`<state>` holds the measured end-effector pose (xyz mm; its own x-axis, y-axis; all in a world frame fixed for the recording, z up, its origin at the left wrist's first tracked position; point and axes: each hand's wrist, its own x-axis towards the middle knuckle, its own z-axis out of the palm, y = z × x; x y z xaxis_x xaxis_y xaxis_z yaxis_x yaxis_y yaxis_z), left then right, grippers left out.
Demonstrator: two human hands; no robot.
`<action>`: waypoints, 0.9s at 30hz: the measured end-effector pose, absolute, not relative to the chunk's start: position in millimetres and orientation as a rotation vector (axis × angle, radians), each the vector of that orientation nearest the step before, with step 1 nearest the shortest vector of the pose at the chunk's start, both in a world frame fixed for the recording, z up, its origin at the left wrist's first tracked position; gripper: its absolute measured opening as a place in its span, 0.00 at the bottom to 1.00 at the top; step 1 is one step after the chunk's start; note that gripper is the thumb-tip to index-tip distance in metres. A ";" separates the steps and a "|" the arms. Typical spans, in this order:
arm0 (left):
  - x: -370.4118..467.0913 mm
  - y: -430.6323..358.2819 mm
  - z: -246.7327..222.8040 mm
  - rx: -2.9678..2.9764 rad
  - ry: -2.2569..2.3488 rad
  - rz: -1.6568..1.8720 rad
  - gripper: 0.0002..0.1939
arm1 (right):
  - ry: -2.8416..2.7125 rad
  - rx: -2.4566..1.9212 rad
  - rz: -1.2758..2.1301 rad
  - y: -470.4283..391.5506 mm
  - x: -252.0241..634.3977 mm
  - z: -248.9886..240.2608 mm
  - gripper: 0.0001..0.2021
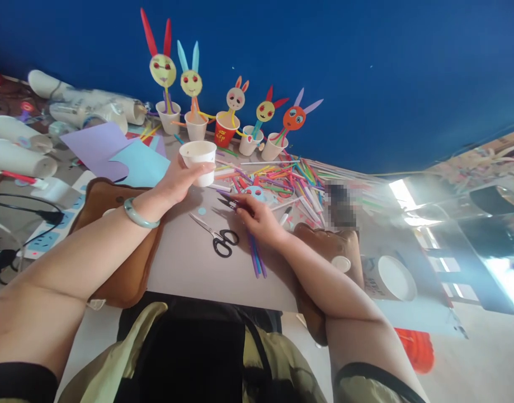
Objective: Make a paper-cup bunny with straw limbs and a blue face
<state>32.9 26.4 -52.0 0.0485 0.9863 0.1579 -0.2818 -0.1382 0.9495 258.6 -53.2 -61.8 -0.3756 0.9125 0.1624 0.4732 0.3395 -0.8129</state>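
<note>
A white paper cup (201, 154) is held upright in my left hand (182, 178), fingers wrapped round its side. My right hand (260, 219) is closed on a small dark-handled tool (228, 202), whose tip points left; its exact kind is hard to tell. Below, black-handled scissors (220, 238) lie with their blades slightly apart. Purple and blue sticks (257, 258) stick out beneath my right hand. A small light-blue paper disc (202, 211) rests near the scissor tips.
Decorated cups with rabbit faces (226, 129) stand along the blue wall. Colourful sticks (298, 179) are heaped at right centre. Purple paper (97, 146), blue paper (141, 162), cup stacks (22, 157) and cables are at left. Brown cushions (118, 252) flank the work area.
</note>
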 end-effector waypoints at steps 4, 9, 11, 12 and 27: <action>35.0 20.1 -55.7 1.179 0.815 1.338 0.28 | -1.968 -1.140 0.996 -48.8 253.7 -67.9 0.20; 32.6 18.0 -59.0 1.229 0.835 1.310 0.30 | -1.908 -1.278 0.803 -39.3 276.3 -39.8 0.15; 32.1 18.4 -59.1 1.242 0.855 1.310 0.30 | -1.929 -1.401 0.705 -41.1 284.8 -22.2 0.13; 32.0 18.6 -59.0 1.242 0.866 1.309 0.30 | -2.002 -1.496 0.659 -43.9 287.0 -13.6 0.11; 30.9 -0.9 -48.8 1.973 0.862 1.306 0.38 | -3.125 -1.862 0.499 -85.2 259.5 -1.4 0.15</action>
